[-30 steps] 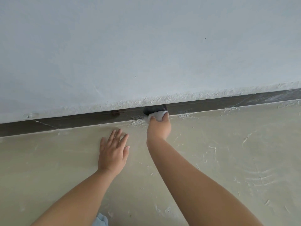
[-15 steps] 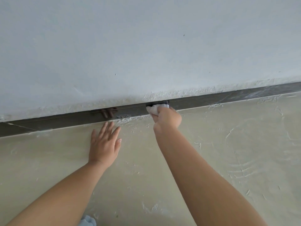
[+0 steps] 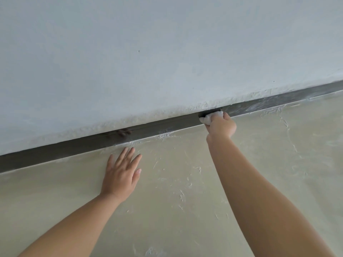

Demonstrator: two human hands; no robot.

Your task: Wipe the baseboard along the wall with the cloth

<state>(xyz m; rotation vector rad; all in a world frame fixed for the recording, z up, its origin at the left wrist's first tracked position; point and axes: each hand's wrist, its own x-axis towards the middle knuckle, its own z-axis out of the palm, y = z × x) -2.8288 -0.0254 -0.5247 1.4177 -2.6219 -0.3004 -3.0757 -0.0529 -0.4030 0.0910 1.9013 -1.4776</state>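
- The right hand [image 3: 220, 125] now sits further right along the baseboard [image 3: 163, 127] than it did 1 second ago, when it worked close beside the left hand; the 2 hands are now well apart.
- Its fingers are curled tight around the cloth [image 3: 210, 117], a white wad that shows at the knuckles and presses against the dark strip where the wall [image 3: 148, 62] meets the floor [image 3: 185, 182].
- The left hand [image 3: 121, 175] lies flat on the floor just in front of the baseboard, fingers straight and slightly spread, holding nothing; it looks like a brace for the lean, and it seems to have stayed on about the same spot.
- The view has swung, so the baseboard now runs more steeply up to the right.
- My reading: the stroke is travelling rightward, so the stretch between the hands is probably wiped, though white crumbs lie at its foot on the floor.
- Right of the cloth the strip shows pale smears, so that part likely remains to be done.
- Reach is getting long; the bracing hand may soon need to shift right.
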